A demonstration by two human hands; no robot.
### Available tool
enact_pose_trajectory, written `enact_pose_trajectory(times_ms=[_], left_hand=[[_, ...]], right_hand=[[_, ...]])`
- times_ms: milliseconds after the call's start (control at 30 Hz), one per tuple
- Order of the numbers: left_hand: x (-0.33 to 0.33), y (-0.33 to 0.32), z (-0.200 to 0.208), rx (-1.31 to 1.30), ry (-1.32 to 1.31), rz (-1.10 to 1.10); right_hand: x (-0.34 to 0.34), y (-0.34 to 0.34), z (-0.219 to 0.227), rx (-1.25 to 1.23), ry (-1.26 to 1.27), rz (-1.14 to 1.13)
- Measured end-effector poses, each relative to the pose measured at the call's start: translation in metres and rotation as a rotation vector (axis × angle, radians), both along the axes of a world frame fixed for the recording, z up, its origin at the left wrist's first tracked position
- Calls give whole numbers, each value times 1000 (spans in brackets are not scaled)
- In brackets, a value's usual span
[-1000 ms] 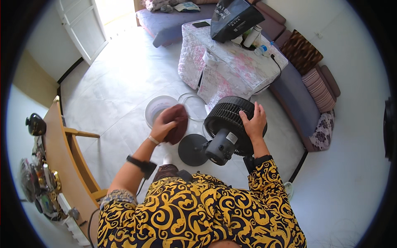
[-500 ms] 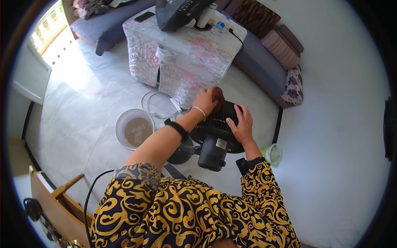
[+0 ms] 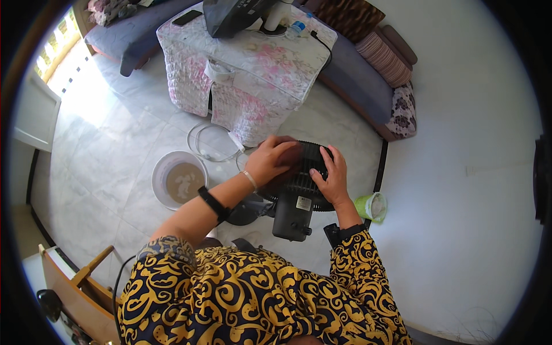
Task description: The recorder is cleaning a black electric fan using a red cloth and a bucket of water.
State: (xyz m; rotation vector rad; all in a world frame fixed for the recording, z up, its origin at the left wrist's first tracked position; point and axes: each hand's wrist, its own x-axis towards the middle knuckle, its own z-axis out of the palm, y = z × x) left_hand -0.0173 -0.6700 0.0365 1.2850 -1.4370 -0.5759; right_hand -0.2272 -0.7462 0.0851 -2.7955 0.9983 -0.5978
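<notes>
A black electric fan (image 3: 292,217) stands before me with its motor housing and rear grille toward me. My left hand (image 3: 268,165) presses a dark reddish-brown cloth (image 3: 291,154) against the left part of the grille, fingers closed over it. At the grille's right edge, my right hand (image 3: 333,183) grips the rim, fingers over the outside and thumb on the back. The fan's round base lies partly hidden beneath my left forearm.
A white bucket (image 3: 159,190) of cloudy water stands on the floor at left, near a coiled white cable (image 3: 198,140). Ahead is a table (image 3: 241,63) under a quilted floral cover. A green-and-white container (image 3: 368,207) stands by the right wall, and a wooden chair (image 3: 92,265) is at lower left.
My left hand and the cloth have moved left and nearer to me across the grille. The right hand keeps its hold on the rim. The whole view has shifted slightly.
</notes>
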Motion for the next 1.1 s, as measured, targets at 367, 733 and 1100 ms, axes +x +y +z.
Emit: enact_pose_trajectory(times_ms=[367, 733, 1100], left_hand=[[-6, -44, -14, 212, 1, 162], [5, 42, -61, 139, 263, 76], [9, -44, -58, 258, 175, 202]], right_hand=[[-8, -5, -4, 80, -20, -65], [-6, 1, 7, 128, 2, -23], [-7, -1, 2, 164, 33, -107]])
